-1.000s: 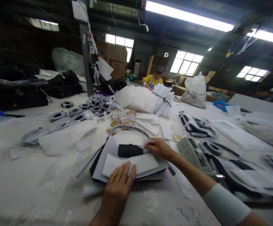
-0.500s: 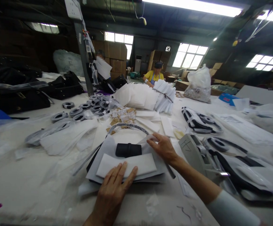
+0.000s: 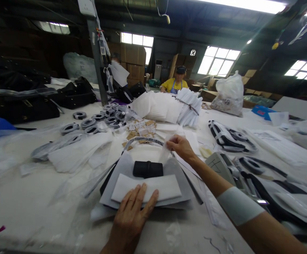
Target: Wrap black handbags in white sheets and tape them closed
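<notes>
- Black tab (image 3: 148, 169), probably part of a bag, lies bare on the greyish sheet (image 3: 124, 167), centred before the person on the worktable (image 3: 50, 218).
- Judging progress: greyish sheet and white foam pad (image 3: 166, 188) are laid; the tab remains uncovered, the translucent film (image 3: 164, 151) loose.
- Left hand (image 3: 131, 213): fingers spread flat on the foam pad.
- Right hand (image 3: 181, 148): apart from the left, pinching the film beyond the tab.
- Beyond, a plastic-wrapped strap (image 3: 143, 139) arches; coiled straps (image 3: 88, 123) lie farther left.
</notes>
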